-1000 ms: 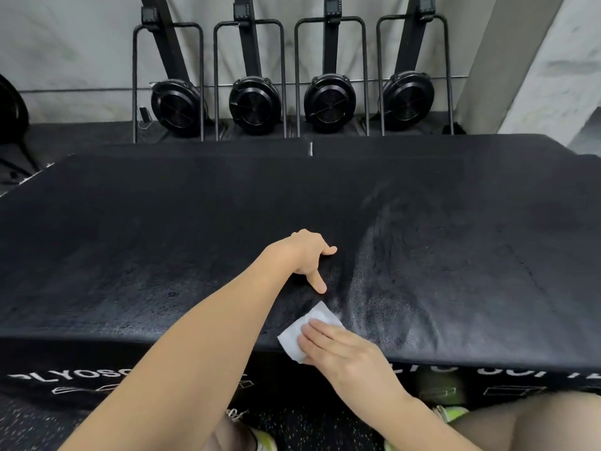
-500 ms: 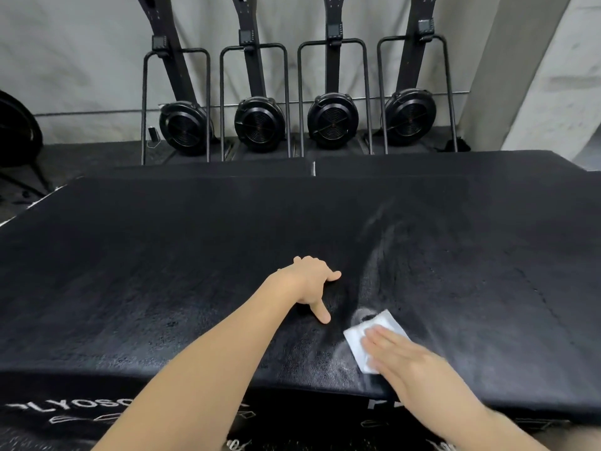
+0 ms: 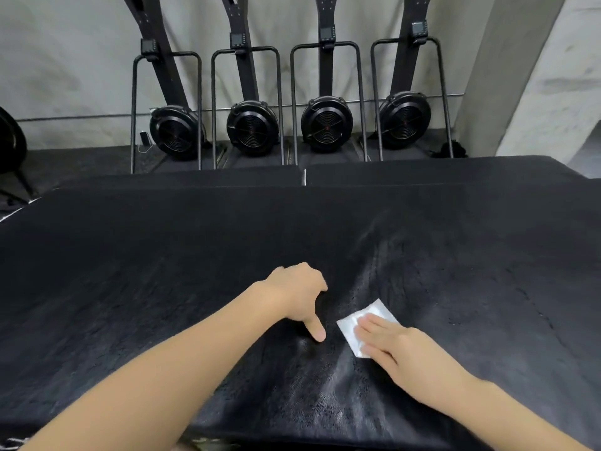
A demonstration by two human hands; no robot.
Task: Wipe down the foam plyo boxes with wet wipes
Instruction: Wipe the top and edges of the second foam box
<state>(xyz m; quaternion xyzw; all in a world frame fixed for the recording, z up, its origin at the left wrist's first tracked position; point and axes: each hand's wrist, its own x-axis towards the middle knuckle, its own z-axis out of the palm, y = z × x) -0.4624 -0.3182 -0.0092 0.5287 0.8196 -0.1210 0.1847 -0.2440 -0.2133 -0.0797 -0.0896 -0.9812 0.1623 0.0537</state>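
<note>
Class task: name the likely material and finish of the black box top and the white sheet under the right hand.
Box top: probably vinyl-covered foam, finely textured, showing wet sheen where wiped. White sheet: seemingly thin nonwoven wet wipe, matte, lying flat under the right hand.

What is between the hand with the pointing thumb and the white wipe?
Only bare black box top. The head view shows left hand and wet wipe apart, nothing between.
</note>
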